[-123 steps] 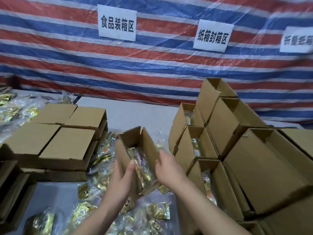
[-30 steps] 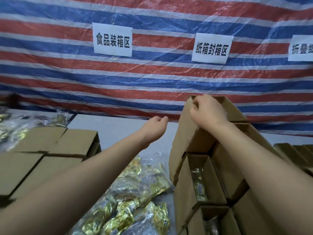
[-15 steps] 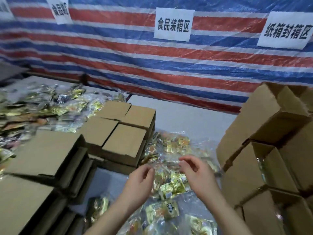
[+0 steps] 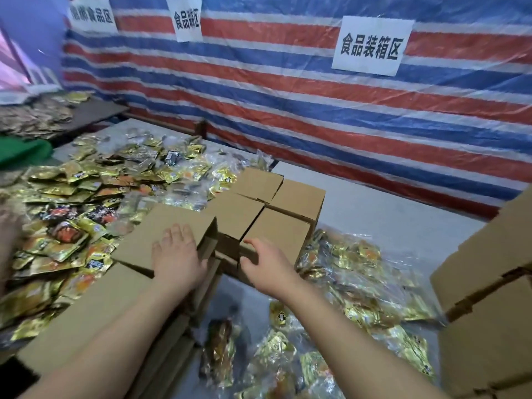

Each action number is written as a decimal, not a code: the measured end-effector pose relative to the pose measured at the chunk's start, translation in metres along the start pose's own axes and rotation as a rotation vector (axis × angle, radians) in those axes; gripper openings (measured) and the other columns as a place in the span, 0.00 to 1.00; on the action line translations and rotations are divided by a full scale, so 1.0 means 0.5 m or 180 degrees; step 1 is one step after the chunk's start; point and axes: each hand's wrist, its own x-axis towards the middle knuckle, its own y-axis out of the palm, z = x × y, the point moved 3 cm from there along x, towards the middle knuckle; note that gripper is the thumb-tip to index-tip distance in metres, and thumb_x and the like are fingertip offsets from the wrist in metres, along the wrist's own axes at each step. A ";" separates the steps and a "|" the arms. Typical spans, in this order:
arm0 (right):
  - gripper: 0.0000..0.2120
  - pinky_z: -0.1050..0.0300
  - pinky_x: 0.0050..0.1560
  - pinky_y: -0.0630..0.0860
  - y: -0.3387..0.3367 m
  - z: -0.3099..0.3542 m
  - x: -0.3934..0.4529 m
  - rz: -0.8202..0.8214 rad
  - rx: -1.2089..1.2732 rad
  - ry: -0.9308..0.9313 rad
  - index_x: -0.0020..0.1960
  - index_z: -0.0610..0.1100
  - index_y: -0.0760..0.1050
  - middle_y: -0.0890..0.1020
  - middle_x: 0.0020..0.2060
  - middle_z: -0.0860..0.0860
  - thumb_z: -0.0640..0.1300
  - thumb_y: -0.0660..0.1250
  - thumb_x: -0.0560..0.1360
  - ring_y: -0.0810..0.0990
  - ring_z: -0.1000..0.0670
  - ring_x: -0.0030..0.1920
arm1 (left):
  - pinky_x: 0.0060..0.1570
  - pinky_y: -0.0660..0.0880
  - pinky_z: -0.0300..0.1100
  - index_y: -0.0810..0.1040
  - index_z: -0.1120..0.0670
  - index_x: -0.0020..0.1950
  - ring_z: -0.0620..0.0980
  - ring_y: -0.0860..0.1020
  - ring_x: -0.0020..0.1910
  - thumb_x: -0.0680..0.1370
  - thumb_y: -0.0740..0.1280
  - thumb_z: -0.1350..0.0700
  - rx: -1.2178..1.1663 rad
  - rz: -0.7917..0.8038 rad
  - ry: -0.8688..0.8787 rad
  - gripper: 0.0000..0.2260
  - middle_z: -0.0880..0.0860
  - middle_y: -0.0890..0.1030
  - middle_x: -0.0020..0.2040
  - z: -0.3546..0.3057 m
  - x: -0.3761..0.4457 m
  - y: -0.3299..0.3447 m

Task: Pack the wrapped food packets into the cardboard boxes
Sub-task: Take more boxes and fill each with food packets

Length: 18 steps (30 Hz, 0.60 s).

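Note:
My left hand (image 4: 178,254) lies flat, fingers spread, on top of a plain cardboard box (image 4: 161,231), the upper one of a stack at the left front. My right hand (image 4: 264,263) reaches with loosely bent fingers to the front face of the neighbouring cardboard box (image 4: 276,231) in a cluster of closed boxes; it grips nothing. Clear-wrapped gold food packets (image 4: 345,272) lie on the table just right of my right hand, and more wrapped packets (image 4: 276,344) lie below my forearms.
A big heap of loose gold and dark packets (image 4: 72,211) covers the table to the left. Stacked boxes (image 4: 489,286) stand at the right edge. A striped tarp wall with paper signs (image 4: 371,46) closes the back. Bare grey tabletop (image 4: 388,214) shows behind the packets.
The view has swung left, away from the right-hand box stack. Both hands have moved from above the wrapped packets to the cardboard boxes on the left.

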 end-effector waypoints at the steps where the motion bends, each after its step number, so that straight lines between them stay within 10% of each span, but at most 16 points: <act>1: 0.23 0.53 0.69 0.66 0.009 0.013 0.018 0.0049 -0.0100 -0.0024 0.74 0.46 0.68 0.74 0.68 0.47 0.48 0.63 0.80 0.71 0.46 0.68 | 0.75 0.54 0.60 0.47 0.58 0.81 0.61 0.51 0.79 0.78 0.64 0.43 0.0051 0.0217 -0.0073 0.41 0.59 0.50 0.81 0.009 0.018 0.009; 8: 0.26 0.48 0.74 0.64 0.016 0.037 0.075 0.0156 -0.0389 -0.0152 0.76 0.45 0.65 0.70 0.73 0.45 0.44 0.62 0.78 0.68 0.43 0.72 | 0.73 0.56 0.65 0.44 0.59 0.81 0.63 0.50 0.79 0.79 0.61 0.60 0.0323 0.0608 -0.0212 0.35 0.59 0.48 0.81 0.003 0.042 0.015; 14: 0.34 0.45 0.77 0.54 -0.131 0.081 0.085 -0.0389 -0.0984 -0.0756 0.79 0.52 0.59 0.61 0.78 0.49 0.43 0.66 0.75 0.58 0.46 0.78 | 0.47 0.79 0.49 0.76 0.55 0.59 0.56 0.79 0.49 0.76 0.60 0.64 0.0080 -0.0037 0.0714 0.13 0.54 0.79 0.48 -0.055 -0.003 -0.173; 18: 0.21 0.46 0.67 0.70 -0.277 0.084 0.035 -0.0257 -0.2066 -0.0728 0.66 0.55 0.74 0.79 0.64 0.50 0.46 0.66 0.73 0.74 0.46 0.66 | 0.49 0.78 0.46 0.81 0.49 0.58 0.55 0.79 0.51 0.80 0.64 0.57 -0.0631 -0.0177 0.1468 0.10 0.53 0.83 0.52 -0.166 -0.064 -0.278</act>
